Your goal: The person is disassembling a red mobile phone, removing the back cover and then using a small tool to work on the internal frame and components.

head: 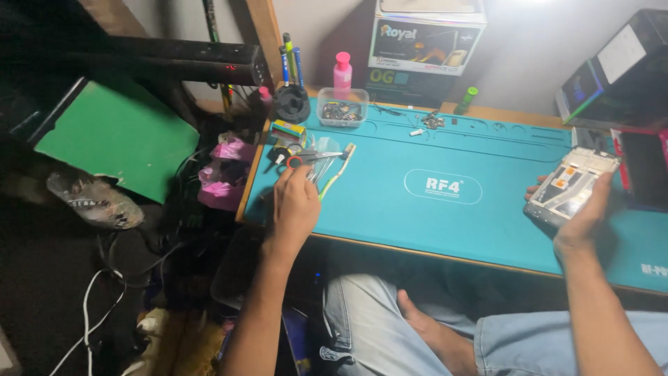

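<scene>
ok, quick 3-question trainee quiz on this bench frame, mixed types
1. True or false: the right hand holds an opened phone.
2. The left hand reaches toward: A) the pink bottle B) the pile of hand tools C) the green marker
3. What colour is the work mat?

Key: 1 true; 2 B; 3 teal.

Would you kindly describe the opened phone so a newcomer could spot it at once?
Start at the teal work mat covering the bench and follow it to its right end. There the right hand holds the opened phone: a pale, flat rectangle with its insides showing, the only device lifted off the mat.
</scene>
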